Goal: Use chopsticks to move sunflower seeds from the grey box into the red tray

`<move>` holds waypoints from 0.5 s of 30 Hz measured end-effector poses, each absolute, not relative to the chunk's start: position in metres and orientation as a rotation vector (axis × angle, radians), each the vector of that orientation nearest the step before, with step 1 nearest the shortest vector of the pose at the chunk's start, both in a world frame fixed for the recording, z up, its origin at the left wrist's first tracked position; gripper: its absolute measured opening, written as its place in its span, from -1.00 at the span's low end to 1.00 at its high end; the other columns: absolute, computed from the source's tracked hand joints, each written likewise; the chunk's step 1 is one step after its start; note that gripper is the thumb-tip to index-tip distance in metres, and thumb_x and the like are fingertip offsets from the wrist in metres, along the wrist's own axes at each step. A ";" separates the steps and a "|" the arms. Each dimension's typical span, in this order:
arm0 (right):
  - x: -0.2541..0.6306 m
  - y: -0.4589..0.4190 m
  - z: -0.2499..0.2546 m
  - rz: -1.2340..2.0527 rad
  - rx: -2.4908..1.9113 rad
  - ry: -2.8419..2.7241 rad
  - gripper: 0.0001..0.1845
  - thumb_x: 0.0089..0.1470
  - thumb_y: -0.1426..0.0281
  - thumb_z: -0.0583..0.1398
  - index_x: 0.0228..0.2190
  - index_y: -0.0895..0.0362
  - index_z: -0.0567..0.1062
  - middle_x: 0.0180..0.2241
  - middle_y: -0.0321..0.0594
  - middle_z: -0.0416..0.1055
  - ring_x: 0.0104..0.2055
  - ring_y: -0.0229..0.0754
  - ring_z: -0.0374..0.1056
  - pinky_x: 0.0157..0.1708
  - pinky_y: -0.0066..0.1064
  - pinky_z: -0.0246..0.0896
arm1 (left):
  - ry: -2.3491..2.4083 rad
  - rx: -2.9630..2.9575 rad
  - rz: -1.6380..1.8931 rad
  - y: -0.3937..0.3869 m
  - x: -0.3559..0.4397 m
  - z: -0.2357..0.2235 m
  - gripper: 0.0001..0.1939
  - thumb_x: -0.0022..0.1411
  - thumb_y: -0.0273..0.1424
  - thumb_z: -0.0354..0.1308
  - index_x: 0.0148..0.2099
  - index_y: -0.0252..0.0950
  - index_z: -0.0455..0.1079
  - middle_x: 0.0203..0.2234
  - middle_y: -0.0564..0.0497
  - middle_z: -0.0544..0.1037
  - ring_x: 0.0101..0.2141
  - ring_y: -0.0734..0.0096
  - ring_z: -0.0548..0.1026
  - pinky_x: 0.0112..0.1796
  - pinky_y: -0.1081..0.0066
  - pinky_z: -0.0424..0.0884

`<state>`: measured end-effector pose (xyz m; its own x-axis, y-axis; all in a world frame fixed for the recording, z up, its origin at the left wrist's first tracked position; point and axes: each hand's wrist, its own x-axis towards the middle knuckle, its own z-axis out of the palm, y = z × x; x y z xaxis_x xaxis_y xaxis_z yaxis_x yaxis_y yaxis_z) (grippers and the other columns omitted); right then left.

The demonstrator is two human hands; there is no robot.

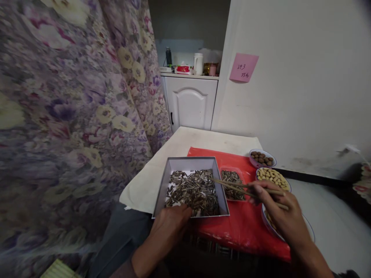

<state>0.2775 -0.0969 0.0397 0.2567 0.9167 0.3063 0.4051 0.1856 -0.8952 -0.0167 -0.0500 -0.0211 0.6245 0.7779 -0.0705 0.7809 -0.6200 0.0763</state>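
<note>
A pair of wooden chopsticks (240, 186) is held in my right hand (279, 208), pointing left. Their tips reach over the right side of a shallow grey-white box (162, 189), and they cross above a red plastic tray (243, 177). Dark striped sunflower seeds (194, 189) are spread over the white bottom of the box. More sunflower seeds (231, 179) fill the tray. My left hand (174, 222) lies at the near edge of the box, fingers curled over its rim; the fingertips are partly hidden. No seed can be made out between the chopstick tips.
Along the right edge stand a bowl of round brown nuts (261, 158), a bowl of peanuts (272, 177) and a bowl (308, 227) partly behind my right hand. Red sheeting (203, 152) covers part of the pale tabletop (185, 139). A flowered curtain (87, 116) hangs at left.
</note>
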 end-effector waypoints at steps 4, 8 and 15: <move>0.299 -0.110 0.051 0.379 -1.498 -1.159 -0.71 0.12 0.14 0.25 -0.27 0.09 0.60 -0.40 -0.18 0.56 -0.37 -0.12 0.50 -0.36 -0.41 0.41 | 1.327 2.735 -0.037 -0.050 -0.017 -0.021 -0.90 0.21 -0.50 0.03 -0.24 -0.22 0.32 -0.33 0.03 0.53 -0.33 0.29 0.53 -0.39 0.39 0.35; 0.315 -0.115 0.054 0.320 -1.551 -1.097 -0.72 0.12 0.14 0.25 -0.28 0.07 0.61 -0.40 -0.18 0.56 -0.36 -0.14 0.48 -0.37 -0.45 0.37 | 1.334 2.731 -0.067 -0.050 -0.016 -0.020 -0.89 0.21 -0.51 0.02 -0.24 -0.23 0.33 -0.32 0.02 0.53 -0.31 0.28 0.53 -0.39 0.38 0.35; 0.315 -0.114 0.051 0.288 -1.538 -1.095 -0.69 0.12 0.14 0.25 -0.23 0.09 0.61 -0.35 -0.18 0.57 -0.38 -0.15 0.48 -0.40 -0.44 0.38 | 1.339 2.715 -0.079 -0.051 -0.016 -0.018 -0.89 0.21 -0.50 0.02 -0.24 -0.23 0.33 -0.31 0.02 0.53 -0.30 0.26 0.54 -0.37 0.37 0.37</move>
